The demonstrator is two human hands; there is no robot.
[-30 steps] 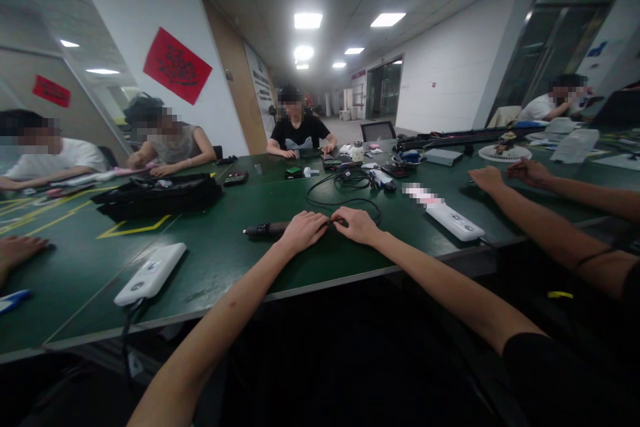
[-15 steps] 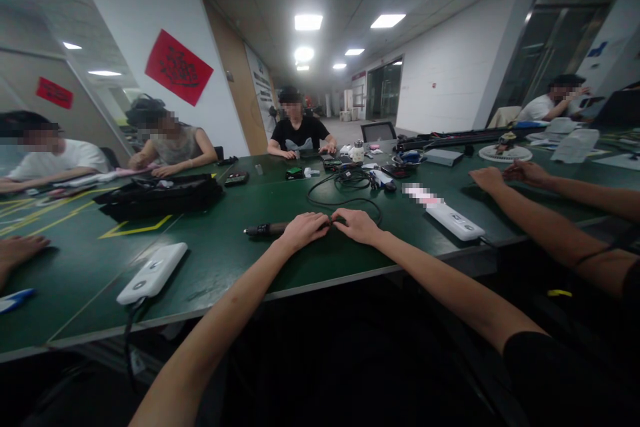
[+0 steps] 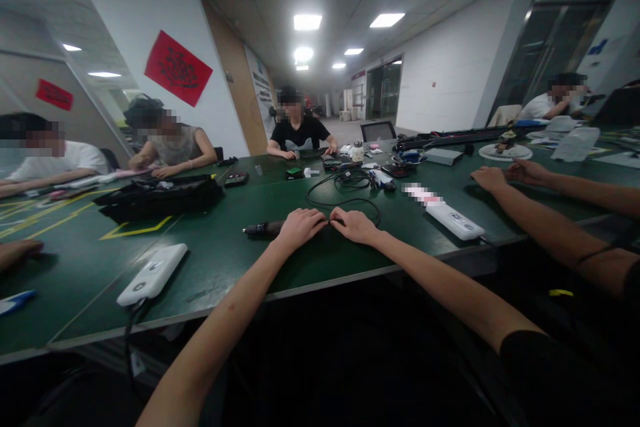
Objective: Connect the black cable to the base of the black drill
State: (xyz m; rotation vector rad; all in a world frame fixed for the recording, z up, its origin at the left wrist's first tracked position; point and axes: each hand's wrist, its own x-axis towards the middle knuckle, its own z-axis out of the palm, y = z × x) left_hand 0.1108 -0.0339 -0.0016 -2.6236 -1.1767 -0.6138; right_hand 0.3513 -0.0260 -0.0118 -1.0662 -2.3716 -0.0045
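From my remote seat I look down a long green table [image 3: 225, 260] in a lit office hall. At the far left edge, a co-worker's hand [image 3: 17, 251] rests on the table above a blue and white object [image 3: 14, 301]. Farther back on the left, two seated people lean on the tabletop. Nearer me lies a white power strip [image 3: 153, 273], its cable dropping over the table's front edge. Behind it sits a flat black bag [image 3: 160, 195] beside yellow floor-tape style markings on the table.

In the middle, the wearer's left hand [image 3: 299, 227] is curled palm down over a dark tool handle [image 3: 263, 229], which lies flat on the table and sticks out to the left of the hand. The fingers wrap over it, closed on it. Just beside it, almost touching, the right hand [image 3: 354, 224] presses fingertips down on a thin black cable [image 3: 350, 200] that loops away behind the hands; whether it pinches the cable I cannot tell.

Beyond the loop, a clutter of small devices spreads before a person in a black shirt. To the right lies a second white power strip [image 3: 455, 221]. At the far right, another co-worker's two forearms reach across the table, hands [image 3: 505, 175] close together.
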